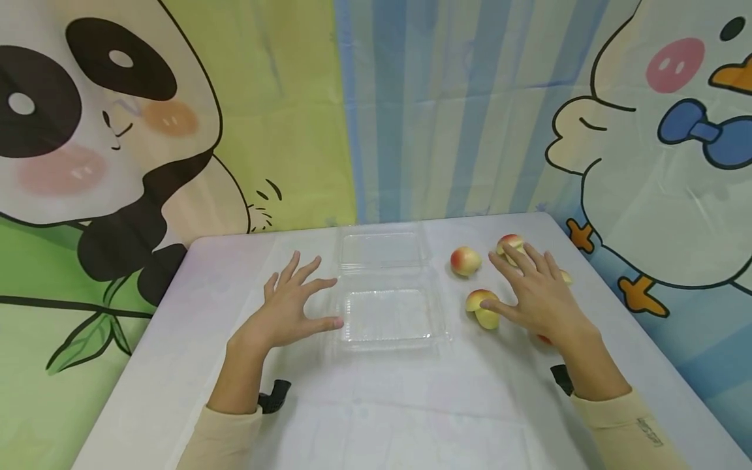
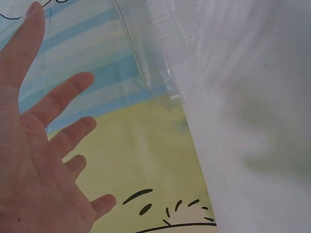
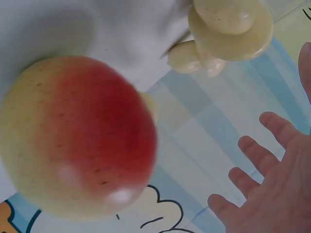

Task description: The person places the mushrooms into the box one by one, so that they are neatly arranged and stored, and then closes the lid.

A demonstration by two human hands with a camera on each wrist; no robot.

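Observation:
A clear plastic clamshell box (image 1: 384,344) lies unfolded on the white table, lid side toward the back. My left hand (image 1: 282,313) hovers at the box's left edge with fingers spread, holding nothing. My right hand (image 1: 540,297) is spread over a group of toy pieces and grips none of them. By its thumb sits a mushroom-shaped piece (image 1: 482,300) with a red-yellow cap. A red-and-yellow round fruit (image 1: 465,261) lies left of the fingers. Another piece (image 1: 510,241) is partly covered by the fingertips. A large red-yellow fruit (image 3: 92,136) fills the right wrist view.
The white table (image 1: 376,418) ends at a printed cloth backdrop (image 1: 294,130) along its back and sides. A yellowish piece (image 1: 566,277) shows beyond the right hand. A red bit (image 1: 544,339) peeks out beneath the right wrist.

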